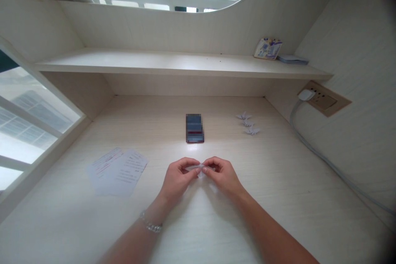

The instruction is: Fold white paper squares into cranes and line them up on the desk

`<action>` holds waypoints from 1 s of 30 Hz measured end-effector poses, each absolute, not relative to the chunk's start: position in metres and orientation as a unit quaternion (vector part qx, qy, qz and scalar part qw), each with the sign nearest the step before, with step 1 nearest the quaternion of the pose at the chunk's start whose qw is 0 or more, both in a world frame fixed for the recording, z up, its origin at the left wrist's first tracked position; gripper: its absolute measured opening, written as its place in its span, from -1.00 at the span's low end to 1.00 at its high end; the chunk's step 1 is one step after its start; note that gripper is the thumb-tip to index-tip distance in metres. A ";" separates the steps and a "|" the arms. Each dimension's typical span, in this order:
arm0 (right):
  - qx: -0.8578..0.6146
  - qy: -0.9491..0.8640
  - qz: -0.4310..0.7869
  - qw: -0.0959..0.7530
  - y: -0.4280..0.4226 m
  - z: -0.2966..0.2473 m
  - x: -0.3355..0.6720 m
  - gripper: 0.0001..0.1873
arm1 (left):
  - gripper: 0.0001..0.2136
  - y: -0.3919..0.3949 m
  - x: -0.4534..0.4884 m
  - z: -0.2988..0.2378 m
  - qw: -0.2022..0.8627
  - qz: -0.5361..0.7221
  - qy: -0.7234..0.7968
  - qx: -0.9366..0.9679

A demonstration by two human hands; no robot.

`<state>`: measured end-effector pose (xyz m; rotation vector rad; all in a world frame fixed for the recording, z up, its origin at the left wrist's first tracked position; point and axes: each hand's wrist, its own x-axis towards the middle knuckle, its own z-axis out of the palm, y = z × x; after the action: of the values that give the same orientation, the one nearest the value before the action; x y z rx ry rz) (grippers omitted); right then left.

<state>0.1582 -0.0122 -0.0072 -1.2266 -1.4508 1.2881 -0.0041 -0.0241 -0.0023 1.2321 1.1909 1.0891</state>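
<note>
On desk [278, 198], left hand [177, 179], right hand [224, 177] — pinching folded paper [200, 169]

no text is legible here.

Desk [278, 198] holds phone [194, 128], papers [117, 172] (and paper cranes [248, 124]).

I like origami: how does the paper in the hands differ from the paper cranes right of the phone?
The held paper is pinched between the left hand and right hand; the paper cranes lie untouched on the desk. The held paper is one piece; the paper cranes are three, in a row. All look small, pale.
</note>
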 end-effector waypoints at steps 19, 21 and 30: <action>-0.482 -0.562 0.535 0.407 -0.013 -0.005 0.156 -0.89 | -0.85 -0.024 -0.003 0.001 0.578 0.444 0.474 0.495; -0.478 -0.547 0.556 0.403 -0.013 -0.005 0.156 -0.87 | -0.85 -0.024 -0.004 0.002 0.574 0.443 0.480 0.494; -0.487 -0.519 0.568 0.414 -0.012 -0.006 0.154 -0.84 | -0.87 -0.023 -0.004 0.003 0.577 0.444 0.475 0.493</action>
<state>0.1543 -0.0125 -0.0064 -1.2247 -1.3038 1.4274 -0.0039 -0.0229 0.0034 1.1541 1.1122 1.0395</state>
